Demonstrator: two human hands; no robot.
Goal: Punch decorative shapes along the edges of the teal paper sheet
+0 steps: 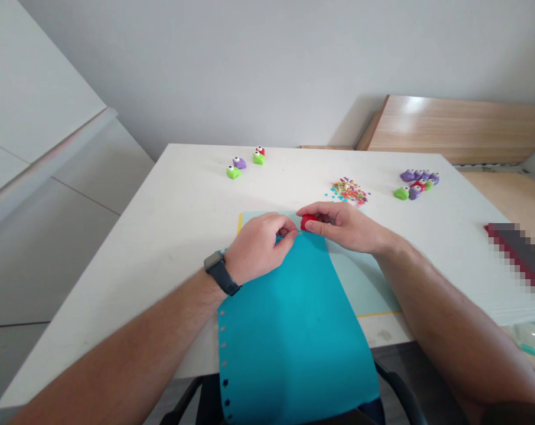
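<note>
A teal paper sheet (294, 319) lies on the white table (170, 236) and hangs over its near edge, with a row of small star-shaped holes along its left side. My left hand (258, 245), with a dark watch on the wrist, has its fingers curled and pinches the sheet's far edge. My right hand (342, 224) is closed on a small red punch (309, 222) at that same far edge. The two hands nearly touch.
Lighter blue and yellow sheets (365, 283) lie under the teal one. A pile of colourful paper bits (348, 191) sits beyond the hands. Small green, purple and red punches stand at the back left (245, 162) and right (417, 183). A wooden board (462, 127) leans behind.
</note>
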